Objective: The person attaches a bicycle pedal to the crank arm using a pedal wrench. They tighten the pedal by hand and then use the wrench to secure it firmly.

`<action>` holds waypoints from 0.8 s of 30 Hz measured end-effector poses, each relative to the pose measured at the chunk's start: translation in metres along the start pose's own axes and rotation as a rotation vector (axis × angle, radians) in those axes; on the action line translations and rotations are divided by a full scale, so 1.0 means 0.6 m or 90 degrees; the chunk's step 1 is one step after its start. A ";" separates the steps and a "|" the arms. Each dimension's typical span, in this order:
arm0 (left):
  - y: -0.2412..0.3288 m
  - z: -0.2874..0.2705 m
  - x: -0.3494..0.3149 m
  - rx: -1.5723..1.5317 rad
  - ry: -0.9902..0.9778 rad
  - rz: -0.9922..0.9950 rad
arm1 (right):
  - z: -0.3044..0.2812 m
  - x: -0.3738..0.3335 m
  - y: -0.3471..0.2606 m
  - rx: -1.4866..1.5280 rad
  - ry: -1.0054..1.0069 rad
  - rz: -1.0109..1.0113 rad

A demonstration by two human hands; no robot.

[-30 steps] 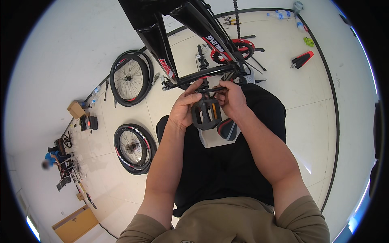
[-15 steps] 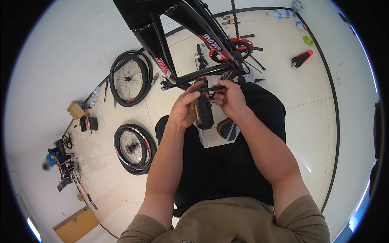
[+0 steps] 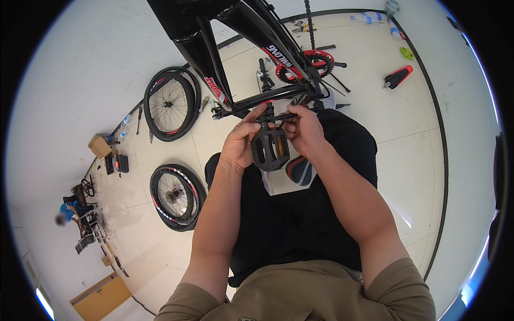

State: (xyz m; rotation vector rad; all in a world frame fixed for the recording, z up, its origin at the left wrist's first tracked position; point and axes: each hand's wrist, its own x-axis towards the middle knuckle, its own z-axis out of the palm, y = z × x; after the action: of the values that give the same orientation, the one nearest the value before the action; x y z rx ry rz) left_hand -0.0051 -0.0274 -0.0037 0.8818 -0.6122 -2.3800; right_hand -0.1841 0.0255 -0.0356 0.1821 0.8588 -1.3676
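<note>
A black bicycle frame (image 3: 246, 21) fills the upper middle of the view, its bottom bracket just beyond my hands. My left hand (image 3: 241, 140) is closed beside a black pedal (image 3: 270, 151), with fingers and thumb at the pedal's axle end of a thin dark crank arm (image 3: 277, 117). Opposite it, my right hand (image 3: 307, 131) pinches the other end of that arm between thumb and fingers. The pedal hangs between my hands, an orange reflector showing on its right side. My fingers hide part of the join between pedal and arm.
A red chainring (image 3: 320, 65) sits beyond the frame. Two sets of wheels (image 3: 170, 104) lie on the floor at left. Below the pedal is a saddle (image 3: 300, 170). A black-and-red part (image 3: 398, 77) and bottles (image 3: 369, 18) lie at right. Another person (image 3: 68, 212) is far left.
The pedal has turned about its axle, from narrow edge-on to its broad face showing, and its reflector is now on the right. Both hands stay nearly in place.
</note>
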 end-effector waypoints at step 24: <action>-0.007 -0.010 0.004 0.040 0.040 0.026 | 0.004 -0.002 -0.001 0.002 0.007 0.007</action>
State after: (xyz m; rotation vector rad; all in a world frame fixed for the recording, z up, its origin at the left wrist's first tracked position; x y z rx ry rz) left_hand -0.0037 -0.0273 -0.0111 0.9582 -0.6761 -2.2990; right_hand -0.1833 0.0249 -0.0330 0.1974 0.8642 -1.3589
